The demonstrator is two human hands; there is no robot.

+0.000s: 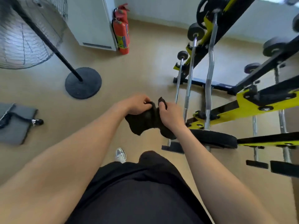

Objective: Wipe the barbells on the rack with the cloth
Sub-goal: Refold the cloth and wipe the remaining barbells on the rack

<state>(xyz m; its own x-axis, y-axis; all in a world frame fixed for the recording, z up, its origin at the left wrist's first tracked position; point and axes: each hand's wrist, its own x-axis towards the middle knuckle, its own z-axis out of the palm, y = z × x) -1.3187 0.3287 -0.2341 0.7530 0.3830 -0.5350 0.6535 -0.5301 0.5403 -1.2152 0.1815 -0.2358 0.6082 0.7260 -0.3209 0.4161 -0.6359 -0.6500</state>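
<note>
A black cloth hangs bunched between both hands in the middle of the view. My left hand pinches its upper left edge. My right hand grips its upper right part, with a cloth corner sticking up above the fingers. Just right of the hands stands a yellow and black rack holding several chrome barbells: a straight bar, a thinner bar and a curl bar. Neither hand touches a bar.
A pedestal fan with a round black base stands at the left. A red fire extinguisher leans by a white cabinet at the back. A grey mat lies on the floor at the far left. A black weight plate sits low on the rack.
</note>
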